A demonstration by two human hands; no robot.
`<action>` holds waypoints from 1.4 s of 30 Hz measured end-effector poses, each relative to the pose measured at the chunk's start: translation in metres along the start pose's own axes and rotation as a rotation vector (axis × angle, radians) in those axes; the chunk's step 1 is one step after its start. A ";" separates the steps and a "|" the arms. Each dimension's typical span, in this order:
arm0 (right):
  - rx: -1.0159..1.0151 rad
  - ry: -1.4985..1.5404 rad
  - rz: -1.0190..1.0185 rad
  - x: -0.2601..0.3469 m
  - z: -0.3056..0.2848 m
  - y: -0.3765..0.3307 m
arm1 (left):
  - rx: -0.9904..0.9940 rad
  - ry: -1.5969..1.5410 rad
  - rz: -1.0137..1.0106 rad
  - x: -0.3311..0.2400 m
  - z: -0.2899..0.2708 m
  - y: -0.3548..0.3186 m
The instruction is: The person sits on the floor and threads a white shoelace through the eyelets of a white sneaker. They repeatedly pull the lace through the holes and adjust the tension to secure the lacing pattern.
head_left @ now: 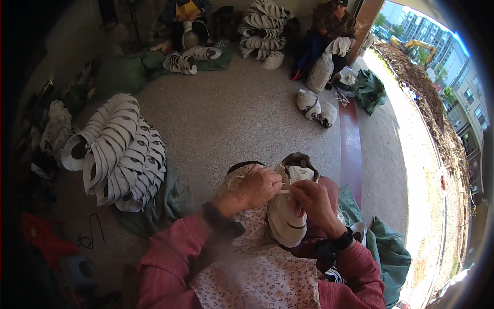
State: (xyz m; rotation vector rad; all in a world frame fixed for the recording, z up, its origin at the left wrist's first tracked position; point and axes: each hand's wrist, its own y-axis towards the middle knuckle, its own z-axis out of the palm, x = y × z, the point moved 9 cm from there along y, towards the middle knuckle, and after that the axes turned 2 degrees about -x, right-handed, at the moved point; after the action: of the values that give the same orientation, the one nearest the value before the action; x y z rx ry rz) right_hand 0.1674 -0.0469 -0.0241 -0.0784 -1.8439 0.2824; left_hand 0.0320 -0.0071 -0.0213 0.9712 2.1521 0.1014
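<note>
A white sneaker [287,226] rests on my lap with its toe toward me and its dark-lined opening away from me. A white shoelace [284,191] stretches across the upper part of the shoe between my two hands. My left hand [261,185] is closed, its fingertips pinching the lace at the shoe's left edge. From the right, my right hand [313,200] pinches the lace between thumb and fingers over the eyelets. A flowered apron [257,278] covers my lap beneath the shoe. Under my left hand, a beige rounded object with a dark rim [242,169] is partly hidden.
To the left stands a large stack of nested white shoe uppers [118,154] on green cloth. Green sacks [388,252] lie at my right. White shoes [315,107] sit on the speckled floor [231,108] ahead. Two people work at the back, near another shoe pile [265,31].
</note>
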 end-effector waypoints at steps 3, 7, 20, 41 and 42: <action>-0.006 0.009 -0.006 -0.001 -0.003 -0.001 | 0.002 0.002 0.058 -0.006 0.002 0.005; -0.002 -0.068 -0.040 0.007 0.002 -0.005 | -0.058 0.114 0.046 -0.014 0.001 0.008; 0.156 -0.316 -0.419 -0.016 -0.016 0.023 | 0.194 -0.226 0.091 -0.012 -0.015 0.036; 0.456 -0.360 -0.328 0.044 -0.017 0.042 | 0.308 -0.211 0.041 -0.022 -0.015 0.040; 0.470 -0.372 -0.279 0.045 -0.017 0.042 | 0.284 -0.222 0.109 -0.022 -0.016 0.040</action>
State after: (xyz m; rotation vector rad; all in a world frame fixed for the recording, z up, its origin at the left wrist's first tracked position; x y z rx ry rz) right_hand 0.1669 0.0050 0.0125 0.5859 -2.0747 0.5525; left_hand 0.0549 0.0097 0.0179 1.2013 1.9413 -0.2548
